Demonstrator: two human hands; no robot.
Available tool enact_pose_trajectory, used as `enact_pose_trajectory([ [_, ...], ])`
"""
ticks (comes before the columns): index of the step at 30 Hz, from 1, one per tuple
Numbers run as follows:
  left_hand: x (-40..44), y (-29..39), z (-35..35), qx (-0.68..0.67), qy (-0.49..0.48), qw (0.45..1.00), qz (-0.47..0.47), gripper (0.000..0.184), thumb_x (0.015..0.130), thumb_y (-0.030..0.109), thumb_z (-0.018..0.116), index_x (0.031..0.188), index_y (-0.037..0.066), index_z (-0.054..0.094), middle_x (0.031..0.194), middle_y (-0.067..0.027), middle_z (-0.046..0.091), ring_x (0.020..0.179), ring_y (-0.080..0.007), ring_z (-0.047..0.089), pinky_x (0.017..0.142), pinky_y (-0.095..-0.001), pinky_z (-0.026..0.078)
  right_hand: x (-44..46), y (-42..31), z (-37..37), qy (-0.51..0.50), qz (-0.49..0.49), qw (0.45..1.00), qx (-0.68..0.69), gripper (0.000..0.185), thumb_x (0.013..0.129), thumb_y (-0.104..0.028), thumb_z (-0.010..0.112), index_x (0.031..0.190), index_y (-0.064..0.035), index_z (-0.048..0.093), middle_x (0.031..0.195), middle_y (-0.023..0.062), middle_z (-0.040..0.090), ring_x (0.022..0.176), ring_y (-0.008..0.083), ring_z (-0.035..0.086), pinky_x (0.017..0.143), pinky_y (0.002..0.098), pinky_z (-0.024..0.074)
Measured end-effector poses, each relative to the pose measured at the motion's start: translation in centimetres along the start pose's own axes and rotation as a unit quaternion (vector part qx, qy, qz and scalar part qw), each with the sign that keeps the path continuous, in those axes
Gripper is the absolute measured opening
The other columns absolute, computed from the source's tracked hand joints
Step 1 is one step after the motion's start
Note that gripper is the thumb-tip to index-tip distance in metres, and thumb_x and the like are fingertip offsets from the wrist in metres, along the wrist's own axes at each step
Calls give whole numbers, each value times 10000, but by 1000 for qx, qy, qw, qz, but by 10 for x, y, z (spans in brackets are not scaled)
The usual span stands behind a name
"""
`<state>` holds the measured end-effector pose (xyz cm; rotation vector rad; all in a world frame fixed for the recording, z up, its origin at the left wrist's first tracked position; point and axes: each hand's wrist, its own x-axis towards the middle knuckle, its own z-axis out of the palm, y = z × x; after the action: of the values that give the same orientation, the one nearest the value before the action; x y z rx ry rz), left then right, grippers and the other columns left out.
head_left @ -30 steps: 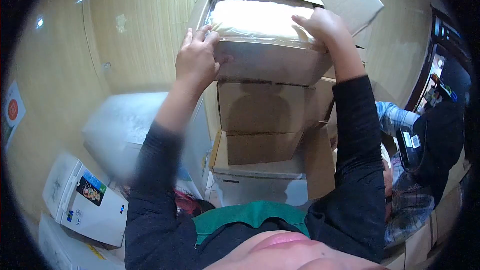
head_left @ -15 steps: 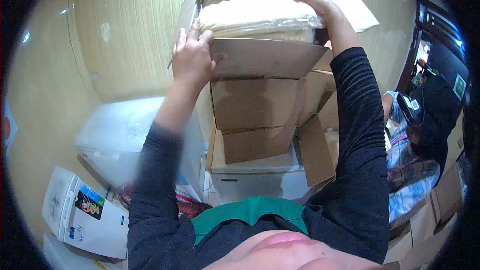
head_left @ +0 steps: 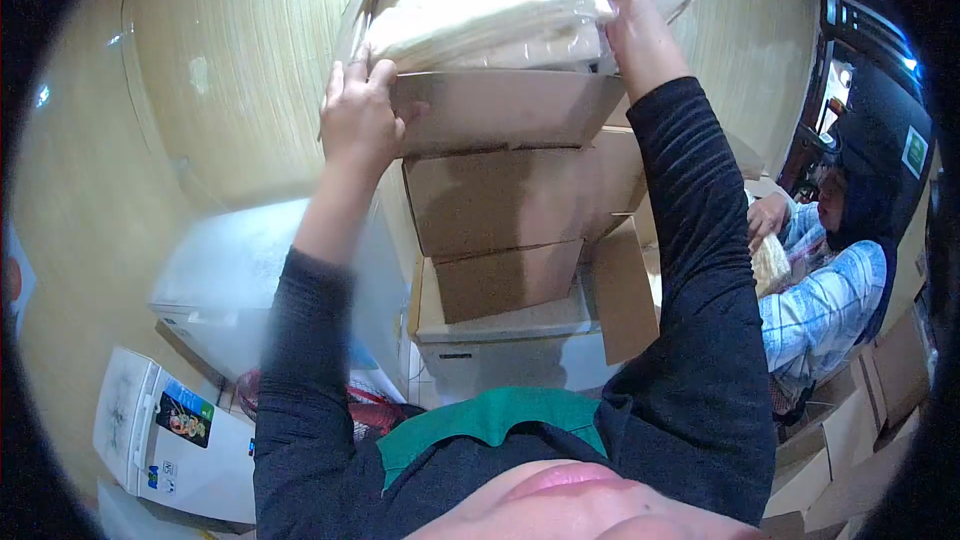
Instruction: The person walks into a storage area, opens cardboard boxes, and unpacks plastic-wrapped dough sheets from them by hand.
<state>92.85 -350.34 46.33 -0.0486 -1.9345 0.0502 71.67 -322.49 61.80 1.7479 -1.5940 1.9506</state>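
Observation:
An open cardboard box (head_left: pixel 510 110) stands raised in front of me, on top of another carton. In its mouth lies a pale, cream-coloured pack (head_left: pixel 490 15) in clear plastic, its right end tilted up; what the pack contains I cannot make out. My left hand (head_left: pixel 360 115) is closed over the box's front left rim, fingers inside and thumb against the front wall. At the pack's upper right end, my right hand (head_left: pixel 635 25) grips it with fingers curled over the top. The thumb of that hand is hidden.
Beneath the box is an opened carton (head_left: pixel 520 200) with hanging flaps, on a white chest freezer (head_left: pixel 500 350). Another white freezer (head_left: pixel 240 250) stands left, and a smaller one (head_left: pixel 180 430) lower left. To the right, a co-worker (head_left: pixel 840 280) handles a pale bundle (head_left: pixel 770 265) near more cartons (head_left: pixel 850 430).
The pack's right end has risen with my right hand, so it now slants. My left hand keeps its hold on the rim. The co-worker has turned, and a pale bundle shows at their hand.

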Motion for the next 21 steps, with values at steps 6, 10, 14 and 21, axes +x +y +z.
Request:
enact_pose_trajectory([
  [6, 2, 2, 2, 4, 16, 1000, -9, 533, 649, 376, 790, 1005, 45, 570, 1378, -200, 424, 1171, -382, 505, 937, -437, 461, -32, -51, 22, 53, -66, 996, -25, 320, 810, -261, 624, 1038, -36, 644, 990, 112, 655, 897, 229, 636, 779, 343, 529],
  [10, 9, -4, 13, -13, 2, 1000, -15, 513, 662, 411, 778, 1022, 98, 590, 1371, -163, 433, 1185, -355, 475, 936, -442, 451, -57, -91, -4, 18, -145, 989, -28, 334, 804, -254, 626, 1054, -34, 640, 1019, 124, 654, 901, 231, 641, 782, 344, 529],
  [14, 19, -6, 14, -9, -47, 999, -25, 534, 663, 428, 768, 1035, 90, 586, 1350, -136, 466, 1154, -328, 508, 925, -427, 461, -103, -122, -22, 109, -194, 972, -80, 331, 821, -250, 603, 1065, -28, 633, 1029, 134, 652, 898, 237, 644, 785, 360, 530],
  [21, 49, -5, 26, 11, -137, 989, -44, 604, 671, 463, 750, 1106, 82, 576, 1156, -78, 586, 994, -263, 610, 828, -397, 509, -213, -160, -82, 272, -214, 919, -189, 329, 850, -243, 563, 1083, -19, 622, 1045, 150, 649, 893, 246, 650, 791, 388, 532],
])
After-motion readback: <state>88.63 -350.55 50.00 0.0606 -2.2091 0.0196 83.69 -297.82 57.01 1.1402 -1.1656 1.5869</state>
